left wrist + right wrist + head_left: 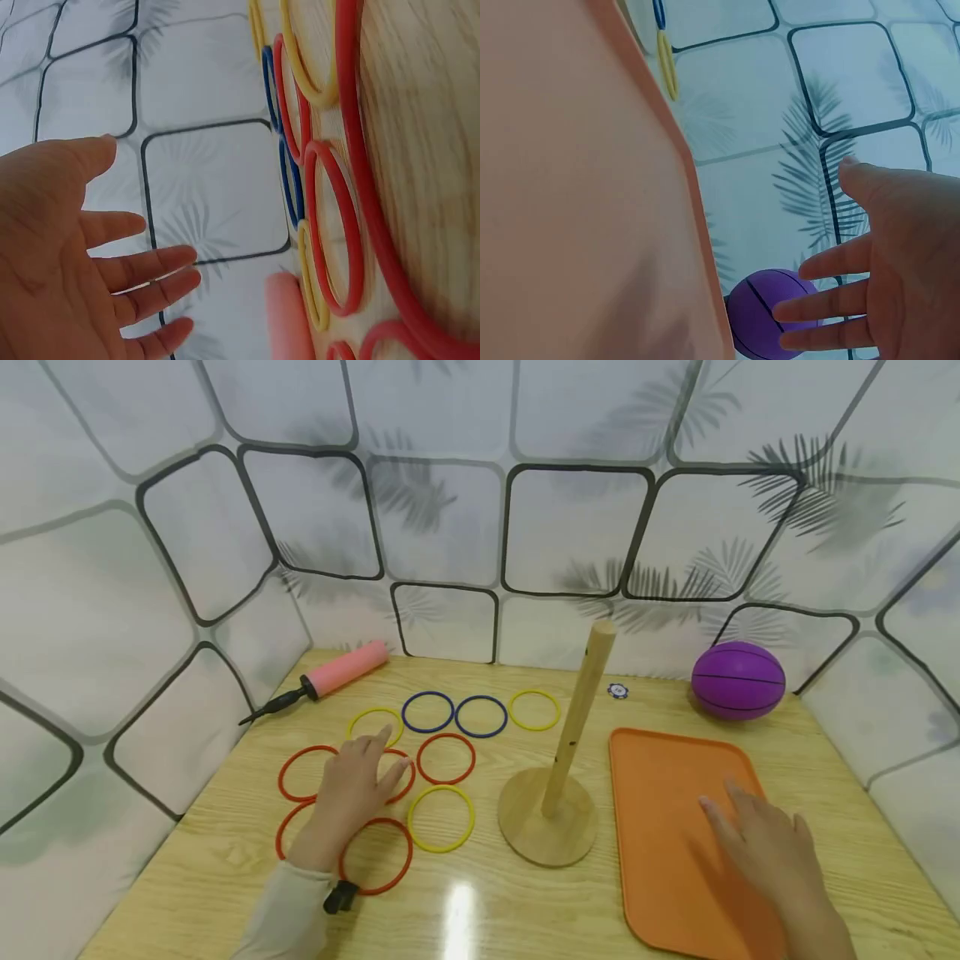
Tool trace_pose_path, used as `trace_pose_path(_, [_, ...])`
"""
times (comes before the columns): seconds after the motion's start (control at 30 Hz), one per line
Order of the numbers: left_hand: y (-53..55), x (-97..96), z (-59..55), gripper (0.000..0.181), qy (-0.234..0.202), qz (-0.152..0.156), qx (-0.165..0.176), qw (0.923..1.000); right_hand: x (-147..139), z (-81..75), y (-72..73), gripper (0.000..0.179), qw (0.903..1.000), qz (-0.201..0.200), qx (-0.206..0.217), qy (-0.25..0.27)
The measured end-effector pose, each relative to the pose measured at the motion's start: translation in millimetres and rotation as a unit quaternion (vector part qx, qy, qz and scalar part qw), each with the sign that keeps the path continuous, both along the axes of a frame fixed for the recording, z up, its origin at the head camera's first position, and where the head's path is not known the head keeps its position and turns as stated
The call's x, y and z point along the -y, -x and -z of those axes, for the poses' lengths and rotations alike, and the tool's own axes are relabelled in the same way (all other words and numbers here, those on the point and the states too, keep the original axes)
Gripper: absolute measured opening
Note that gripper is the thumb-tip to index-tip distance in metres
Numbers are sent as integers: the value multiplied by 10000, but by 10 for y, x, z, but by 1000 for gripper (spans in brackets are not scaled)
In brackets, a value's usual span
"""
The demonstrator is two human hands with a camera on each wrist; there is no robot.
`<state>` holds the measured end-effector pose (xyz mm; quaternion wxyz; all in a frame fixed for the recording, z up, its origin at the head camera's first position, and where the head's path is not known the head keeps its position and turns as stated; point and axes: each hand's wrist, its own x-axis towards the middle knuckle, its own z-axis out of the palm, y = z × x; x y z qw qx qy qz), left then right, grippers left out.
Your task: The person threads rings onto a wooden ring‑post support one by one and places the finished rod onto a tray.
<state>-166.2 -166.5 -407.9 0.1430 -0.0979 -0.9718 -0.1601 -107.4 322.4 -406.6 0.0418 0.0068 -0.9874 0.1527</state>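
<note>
My left hand [351, 787] hovers over the red rings on the left of the table, its fingers spread and holding nothing. Beneath and around it lie several red rings [473, 758], yellow rings [473, 818] and two blue rings [506, 718], all flat on the wood. Over the orange tray [660, 827] is my right hand [772, 852], fingers extended and nothing in them; its shadow falls on the tray. Between the hands a wooden peg stand [577, 727] rises from its round base [525, 818]. In the left wrist view, the left hand [97, 255] has its palm and fingers apart from the rings.
A purple ball [738, 681] sits at the back right behind the tray. Near the back left lies a pink hand pump [348, 668] with a black handle. A small blue-and-white chip [618, 691] rests behind the stand. Patterned curtain walls [450, 527] enclose the table.
</note>
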Motion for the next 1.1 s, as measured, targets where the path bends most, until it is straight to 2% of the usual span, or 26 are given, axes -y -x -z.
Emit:
trace_pose_path(0.1, [-39,109,-23,50,-500,-19,158,9986,32,-36,-8,64,9997,-9,-168,185])
trace_pose_path(0.17, [-71,200,-28,47,-820,-83,414,9957,61,-54,-2,61,9990,24,-192,410])
trace_pose_path(0.27, [-120,343,-35,45,-1175,-312,779,9895,107,-50,26,52,9955,89,-510,799])
trace_pose_path(0.37, [-191,520,-21,45,-1465,-500,1005,9828,173,-25,69,38,9858,101,-1055,1303])
trace_pose_path(0.43, [-254,645,-15,46,-1602,-632,1171,9781,232,-17,104,32,9765,48,-1262,1747])
trace_pose_path(0.5, [-315,775,3,48,-1779,-735,1406,9712,290,-15,138,32,9651,-38,-1131,2361])
trace_pose_path(0.57, [-372,898,21,51,-1951,-842,1630,9635,348,-19,172,37,9527,-104,-815,2925])
trace_pose_path(0.7, [-454,1104,73,54,-2289,-977,2067,9462,436,-27,222,42,9253,-283,-237,3773])
trace_pose_path(0.8, [-493,1223,123,56,-2506,-986,2301,9352,494,-27,254,40,9049,-590,-6,4216])
trace_pose_path(0.9, [-528,1309,170,58,-2752,-955,2423,9254,561,-14,293,39,8807,-1012,27,4627])
trace_pose_path(1.1, [-596,1446,242,58,-3263,-919,2608,9039,728,19,363,41,8284,-1804,195,5299])
